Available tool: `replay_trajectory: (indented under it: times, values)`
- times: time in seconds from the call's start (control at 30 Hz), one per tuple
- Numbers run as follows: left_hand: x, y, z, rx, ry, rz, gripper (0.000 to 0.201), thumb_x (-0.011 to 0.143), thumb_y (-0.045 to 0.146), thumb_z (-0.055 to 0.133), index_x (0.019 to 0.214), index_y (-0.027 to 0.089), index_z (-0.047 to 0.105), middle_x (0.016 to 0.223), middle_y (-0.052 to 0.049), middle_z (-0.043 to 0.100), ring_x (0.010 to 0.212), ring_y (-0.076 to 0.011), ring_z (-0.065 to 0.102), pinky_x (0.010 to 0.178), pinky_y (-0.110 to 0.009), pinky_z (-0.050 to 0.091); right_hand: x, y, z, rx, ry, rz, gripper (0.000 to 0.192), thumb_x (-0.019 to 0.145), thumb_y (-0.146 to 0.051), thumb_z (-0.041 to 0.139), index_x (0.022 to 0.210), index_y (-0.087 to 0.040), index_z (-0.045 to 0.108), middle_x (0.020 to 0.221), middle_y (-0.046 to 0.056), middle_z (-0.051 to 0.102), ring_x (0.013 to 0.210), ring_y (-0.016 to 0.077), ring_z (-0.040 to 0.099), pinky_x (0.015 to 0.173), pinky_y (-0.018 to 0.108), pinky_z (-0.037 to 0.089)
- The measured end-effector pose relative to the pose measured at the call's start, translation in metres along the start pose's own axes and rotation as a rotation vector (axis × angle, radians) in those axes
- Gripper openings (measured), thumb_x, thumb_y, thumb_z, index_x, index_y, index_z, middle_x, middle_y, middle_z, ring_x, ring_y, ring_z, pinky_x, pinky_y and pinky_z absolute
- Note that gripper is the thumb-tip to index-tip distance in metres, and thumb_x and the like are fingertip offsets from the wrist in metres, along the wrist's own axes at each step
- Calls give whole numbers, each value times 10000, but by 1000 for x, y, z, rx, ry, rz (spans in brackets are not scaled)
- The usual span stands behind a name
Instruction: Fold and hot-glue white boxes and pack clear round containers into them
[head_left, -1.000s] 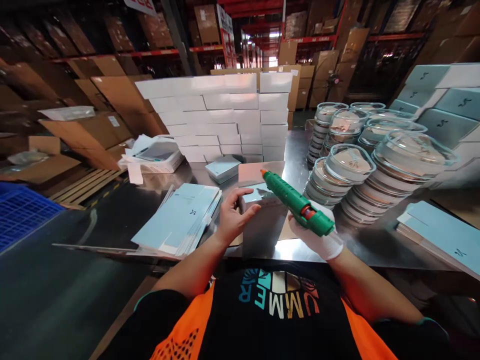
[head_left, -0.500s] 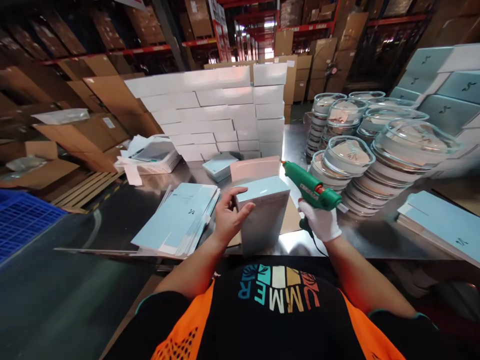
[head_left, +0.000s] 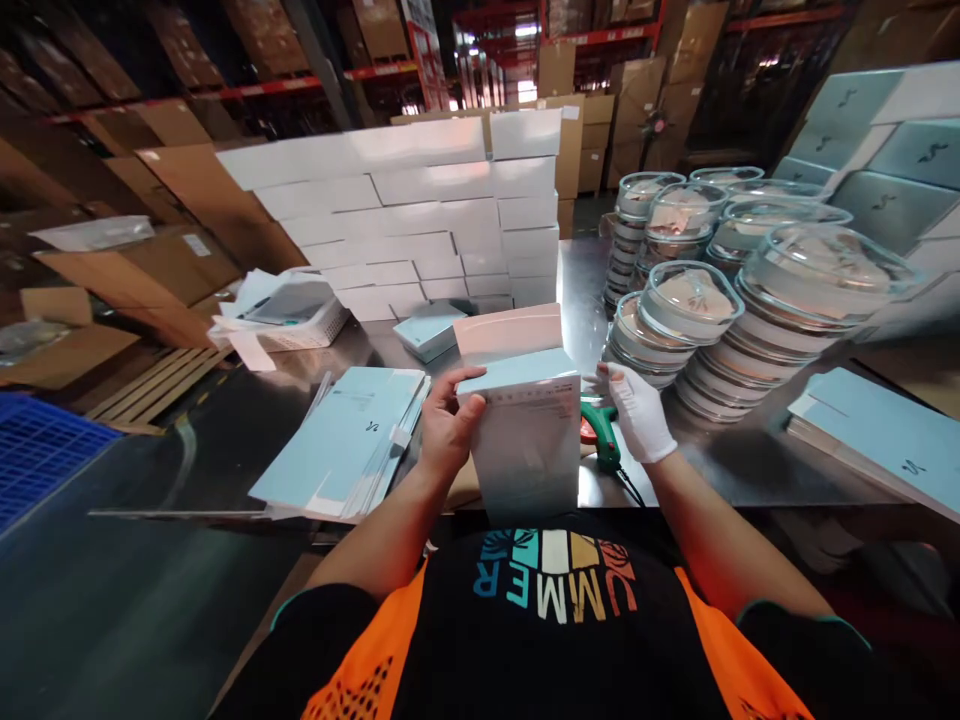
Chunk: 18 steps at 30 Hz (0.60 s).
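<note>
My bare left hand (head_left: 448,425) grips the upper left edge of a light blue box (head_left: 525,435), thumb on the near side. The box stands upright at the table's front edge, with a pale flap (head_left: 510,333) raised behind it. Right of the box, my right hand (head_left: 637,412) in a white glove is off the tool, its fingers apart and holding nothing I can see. A green glue gun (head_left: 606,440) lies on the table between box and glove, its front part hidden behind the box and its cord trailing toward me.
Flat light blue box sheets (head_left: 341,435) lie left, and more sheets (head_left: 885,430) lie far right. Stacked clear-lidded containers (head_left: 750,340) stand right. A wall of white boxes (head_left: 420,185) rises at the back, with a small blue box (head_left: 429,332) and white basket (head_left: 300,325) before it.
My right hand has let go of the glue gun, which has gone from the air down onto the table beside the box. My left hand still holds the box. The view has shifted slightly.
</note>
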<state>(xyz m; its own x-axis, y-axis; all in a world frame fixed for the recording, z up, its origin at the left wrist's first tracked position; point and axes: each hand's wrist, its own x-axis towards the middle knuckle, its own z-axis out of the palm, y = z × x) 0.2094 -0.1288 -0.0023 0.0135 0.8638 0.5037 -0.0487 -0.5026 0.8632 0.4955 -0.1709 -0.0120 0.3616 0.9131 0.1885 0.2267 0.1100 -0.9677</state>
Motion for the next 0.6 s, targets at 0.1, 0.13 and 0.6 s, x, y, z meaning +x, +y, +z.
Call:
replay_trajectory:
  times: [0.1, 0.13, 0.6]
  values:
    - [-3, 1, 7, -9, -87, 62, 690, 785, 848, 844, 1091, 232, 802, 1017, -87, 788, 939, -273, 749, 834, -389, 615, -3, -37, 22, 220, -187, -154, 841, 905, -850, 681, 1491, -251, 604, 1447, 141, 757, 1302, 317, 755, 1093, 472, 641]
    - [-4, 0, 9, 9, -95, 100, 672, 789, 838, 850, 1071, 230, 800, 1056, -98, 784, 1018, -291, 753, 894, -405, 616, -3, -46, 27, 240, -240, -196, 867, 875, -837, 747, 1492, -245, 604, 1483, 144, 738, 1349, 324, 731, 1152, 479, 613]
    - [31, 4, -30, 179, -452, 558, 184, 1018, 462, 771, 1123, 337, 855, 1201, -90, 819, 1312, -349, 746, 1157, -597, 576, -15, -20, 25, -211, -319, -998, 243, 1132, -314, 611, 1298, -260, 780, 1501, 151, 742, 1377, 266, 705, 1206, 548, 551]
